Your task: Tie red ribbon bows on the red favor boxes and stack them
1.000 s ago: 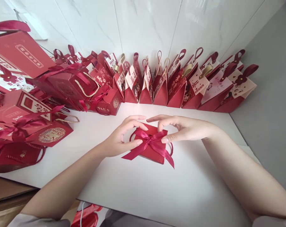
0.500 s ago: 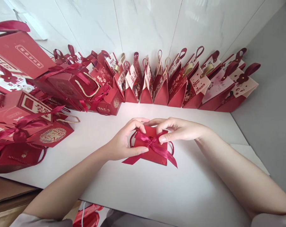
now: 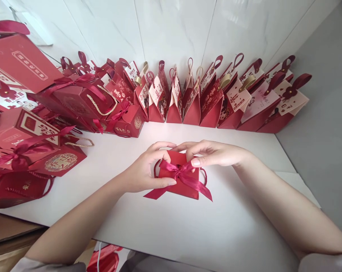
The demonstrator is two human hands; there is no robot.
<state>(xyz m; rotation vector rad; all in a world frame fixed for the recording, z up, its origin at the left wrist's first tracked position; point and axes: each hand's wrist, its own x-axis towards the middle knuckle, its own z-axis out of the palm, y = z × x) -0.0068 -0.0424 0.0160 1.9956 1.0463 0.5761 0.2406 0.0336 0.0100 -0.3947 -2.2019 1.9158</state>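
Observation:
A small red gift box (image 3: 185, 192) stands on the white table in front of me, with twisted red cord handles at its sides. Across its top lies a tied dark-pink ribbon bow (image 3: 179, 172), its two tails spread toward me. My left hand (image 3: 148, 170) curves round the box's left side, thumb on the near face and a finger at the bow's left loop. My right hand (image 3: 213, 153) comes from the right, with thumb and forefinger pinching the bow's right loop. Its other fingers reach behind the box, partly hidden.
A row of red and white gift boxes (image 3: 192, 109) with ribbon loops lines the tiled wall. Stacked red gift boxes (image 3: 35, 143) crowd the left of the white table (image 3: 216, 230). A grey wall (image 3: 324, 113) bounds the right side. Below the near edge sits red packaging (image 3: 104, 258).
My right thumb and fingers have closed slightly at the bow's right loop, and my left forefinger has shifted a little along the left loop. The box stays in place.

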